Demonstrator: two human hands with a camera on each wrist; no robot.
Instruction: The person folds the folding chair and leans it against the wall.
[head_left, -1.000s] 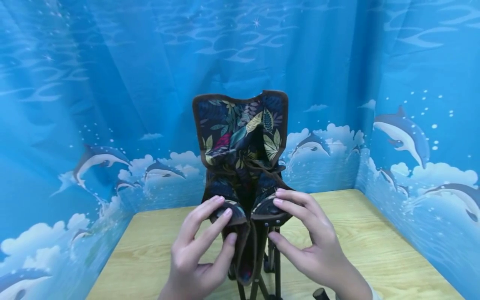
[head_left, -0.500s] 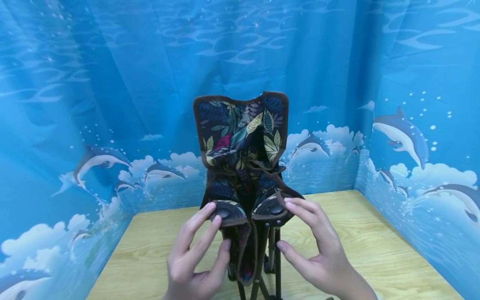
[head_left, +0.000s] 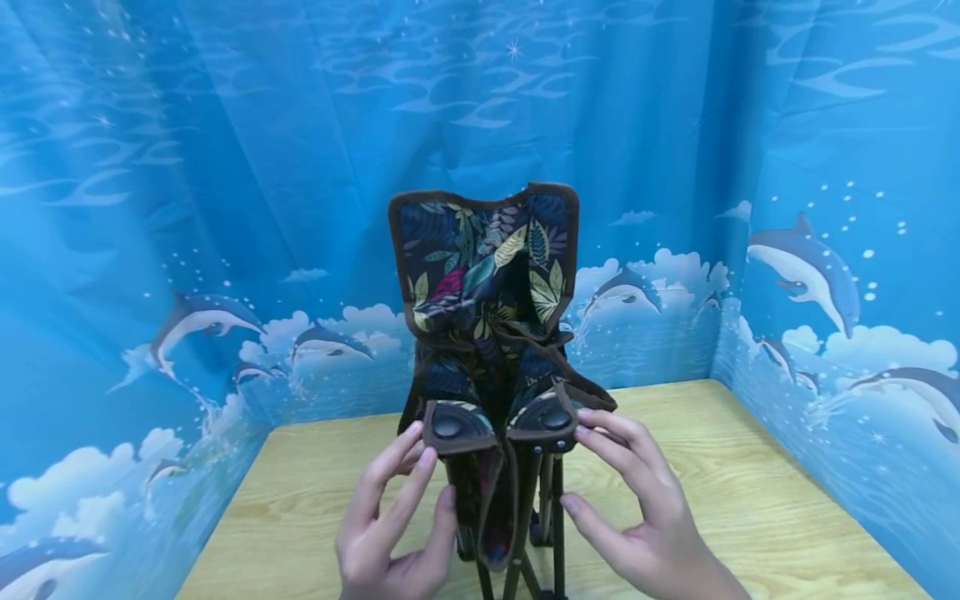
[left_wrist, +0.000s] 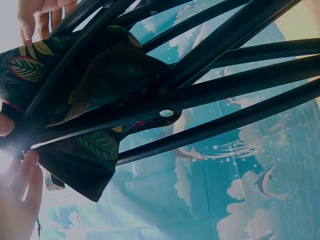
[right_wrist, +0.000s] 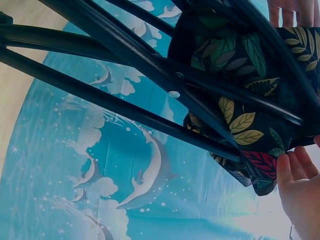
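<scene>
A small folding chair (head_left: 487, 267) with dark leaf-print fabric and brown edging stands partly folded in the head view. Its two front seat corners (head_left: 461, 429) carry round dark caps and lie close together, with the fabric sagging between them. My left hand (head_left: 378, 529) touches the left corner's outer edge with outstretched fingertips, its thumb apart below. At the right corner my right hand (head_left: 648, 533) does the same, thumb near a leg. From below, the wrist views show the crossed dark tubes (left_wrist: 200, 102) and printed fabric (right_wrist: 242, 125); both hands appear at the fabric's edges.
The chair's dark legs (head_left: 558, 533) stand on a light wood-grain table (head_left: 750, 467). A blue curtain (head_left: 300, 167) printed with dolphins and waves surrounds the table at the back and both sides.
Both hands have slid outward and slightly down, from on top of the seat corners to their outer edges, uncovering the caps. A dark rounded end at the bottom right has left view.
</scene>
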